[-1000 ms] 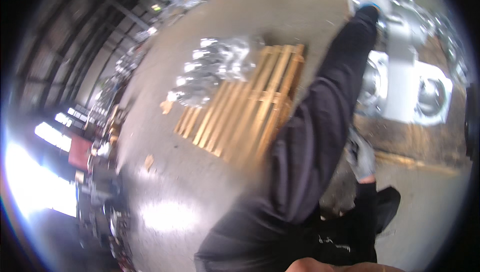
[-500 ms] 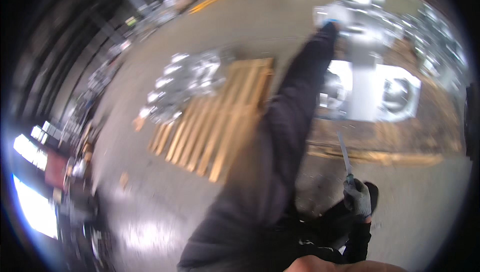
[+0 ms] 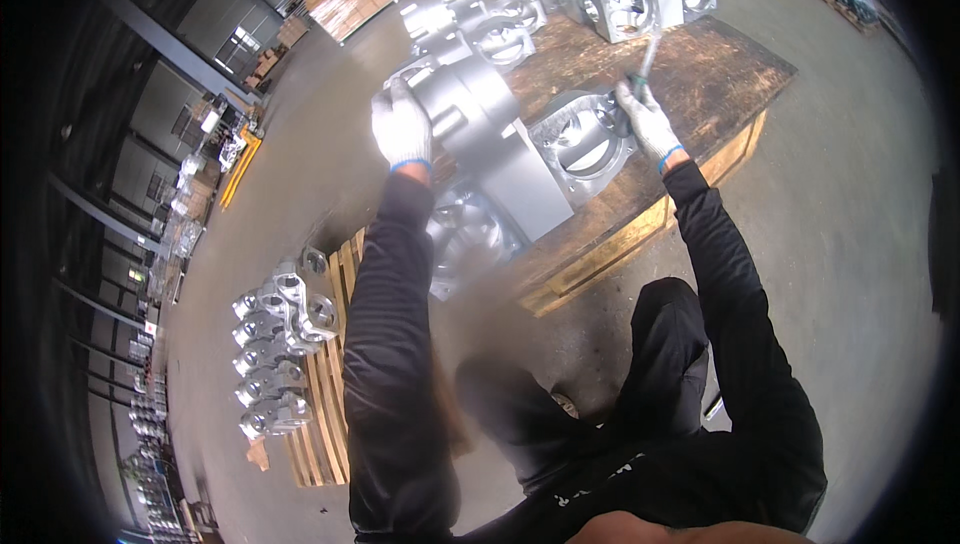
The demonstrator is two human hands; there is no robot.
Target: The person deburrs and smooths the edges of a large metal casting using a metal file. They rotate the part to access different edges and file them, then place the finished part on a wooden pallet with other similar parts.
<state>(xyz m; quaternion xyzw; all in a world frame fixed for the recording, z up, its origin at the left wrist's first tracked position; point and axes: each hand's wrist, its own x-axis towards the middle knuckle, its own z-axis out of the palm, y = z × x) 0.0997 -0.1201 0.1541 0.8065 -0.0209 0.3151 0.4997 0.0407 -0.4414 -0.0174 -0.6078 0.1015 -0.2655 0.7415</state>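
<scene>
A large silver metal casting lies on the wooden platform, with a thick ribbed cylinder at its far end and round-holed flanges at its sides. My left hand, in a white glove, grips the ribbed end at its left side; the fingertips are partly hidden. My right hand, also gloved, is closed around the dark green handle of a long, narrow file, its blade pointing up and away. This hand is beside the right-hand flange; whether it touches the flange I cannot tell.
More silver castings stand along the far side of the brown wooden platform. On the left, several smaller metal parts rest on a slatted pallet. Farther off are a yellow pallet jack and stacked cartons.
The view has swung round to the right. My right hand has risen with the file from low beside my leg to the casting's flange. My left hand is now on the ribbed end.
</scene>
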